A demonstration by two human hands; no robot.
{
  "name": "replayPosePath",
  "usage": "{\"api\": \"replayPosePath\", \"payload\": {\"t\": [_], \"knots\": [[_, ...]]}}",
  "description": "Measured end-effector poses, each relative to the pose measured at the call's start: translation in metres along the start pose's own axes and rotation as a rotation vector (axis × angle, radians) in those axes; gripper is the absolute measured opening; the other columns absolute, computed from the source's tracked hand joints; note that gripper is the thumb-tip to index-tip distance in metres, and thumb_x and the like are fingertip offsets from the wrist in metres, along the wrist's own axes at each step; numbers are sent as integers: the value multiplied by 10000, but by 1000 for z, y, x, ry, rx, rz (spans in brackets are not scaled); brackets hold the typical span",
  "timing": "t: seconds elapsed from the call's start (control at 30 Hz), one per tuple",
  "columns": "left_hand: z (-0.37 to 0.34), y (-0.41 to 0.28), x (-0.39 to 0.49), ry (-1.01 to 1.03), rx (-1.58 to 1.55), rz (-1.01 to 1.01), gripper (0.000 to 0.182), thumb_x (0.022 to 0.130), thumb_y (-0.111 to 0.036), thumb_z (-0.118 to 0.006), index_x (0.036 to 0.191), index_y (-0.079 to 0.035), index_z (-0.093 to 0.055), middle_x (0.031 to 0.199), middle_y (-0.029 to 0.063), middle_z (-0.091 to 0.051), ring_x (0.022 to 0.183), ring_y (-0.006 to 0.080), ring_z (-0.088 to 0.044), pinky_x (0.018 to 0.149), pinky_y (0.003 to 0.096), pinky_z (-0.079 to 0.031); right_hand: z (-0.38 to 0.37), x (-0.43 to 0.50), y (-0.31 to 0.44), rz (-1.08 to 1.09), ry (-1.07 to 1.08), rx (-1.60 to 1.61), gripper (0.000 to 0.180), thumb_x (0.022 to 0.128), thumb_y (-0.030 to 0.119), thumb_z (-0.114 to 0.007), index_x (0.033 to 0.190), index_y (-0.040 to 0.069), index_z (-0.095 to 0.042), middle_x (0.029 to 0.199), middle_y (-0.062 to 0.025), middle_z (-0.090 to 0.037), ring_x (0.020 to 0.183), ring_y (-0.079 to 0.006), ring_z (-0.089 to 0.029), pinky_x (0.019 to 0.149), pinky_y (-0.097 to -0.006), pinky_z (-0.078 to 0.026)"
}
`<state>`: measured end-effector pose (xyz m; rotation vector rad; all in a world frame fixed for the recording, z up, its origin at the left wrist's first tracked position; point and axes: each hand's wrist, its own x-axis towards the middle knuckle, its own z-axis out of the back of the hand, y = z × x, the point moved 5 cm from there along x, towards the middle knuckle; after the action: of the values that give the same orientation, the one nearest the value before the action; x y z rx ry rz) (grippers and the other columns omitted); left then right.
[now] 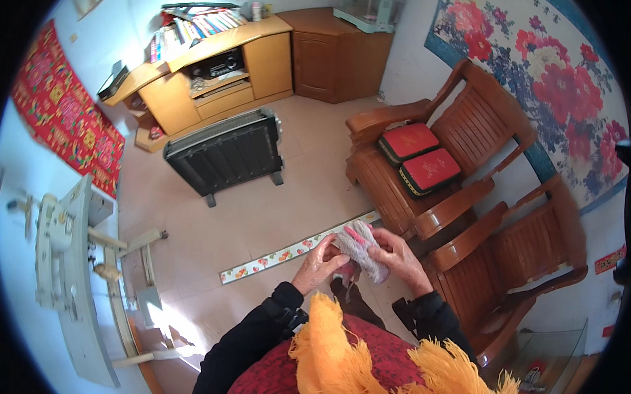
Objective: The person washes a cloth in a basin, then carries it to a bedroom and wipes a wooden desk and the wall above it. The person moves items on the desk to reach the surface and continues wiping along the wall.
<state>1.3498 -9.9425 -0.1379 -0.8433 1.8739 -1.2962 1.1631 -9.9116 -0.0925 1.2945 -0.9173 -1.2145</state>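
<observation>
Both of my hands hold a soft, fuzzy grey-and-pink piece of fabric or knitwear in front of my body; its exact kind cannot be told. My left hand grips its left edge between thumb and fingers. At its right side, my right hand pinches it, with the fingers partly behind it. A pinkish part with a thin strand hangs below the bundle near the left fingers. A fringed orange scarf lies over my chest beneath the hands.
Wooden armchairs stand close on the right, one bearing two red boxes. A black heater stands ahead. A sewing machine table is at left. A flower-patterned strip crosses the floor, and a glass-topped table is at lower right.
</observation>
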Motion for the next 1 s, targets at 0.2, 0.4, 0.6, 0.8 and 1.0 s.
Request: {"api": "replayPosePath", "payload": {"t": [0.2,0.4,0.6,0.8,1.0], "knots": [[64,-43,143,-27,157,-44,441,856,-201,-687,1221,-60,-484,1046,27,-588,948,109,-573,798,260,-491,47,162,-6,118,-28,-309,301,931,245,-513,1090,-10,-526,908,-181,-641,820,-286,-623,749,-379,-486],[151,-94,232,-277,168,-69,252,864,-93,-663,1056,-38,-509,963,17,-564,876,78,-544,777,247,-466,84,314,20,149,107,-548,283,912,265,-491,991,11,-587,908,-219,-629,831,-384,-610,733,-433,-481],[207,-98,341,-242,-22,68,223,926,-117,-588,1117,-32,-511,944,7,-567,875,68,-542,805,242,-454,96,431,15,-1,280,273,523,966,406,-501,1338,39,-514,1408,-90,-447,1294,-208,-417,1062,-343,-340],[242,-136,487,85,66,165,340,948,-217,-591,1203,-5,-514,1170,61,-549,1074,155,-527,936,298,-422,138,536,18,91,160,243,577,951,390,-570,1391,44,-431,1350,-98,-482,1262,-183,-431,1068,-321,-337],[278,-176,598,290,653,-91,400,909,-194,-630,1282,-67,-558,1362,121,-495,1204,251,-506,1017,380,-402,231,576,8,48,-395,703,465,930,228,-611,1324,25,-469,1234,-70,-575,1147,-164,-541,997,-329,-441]]}}
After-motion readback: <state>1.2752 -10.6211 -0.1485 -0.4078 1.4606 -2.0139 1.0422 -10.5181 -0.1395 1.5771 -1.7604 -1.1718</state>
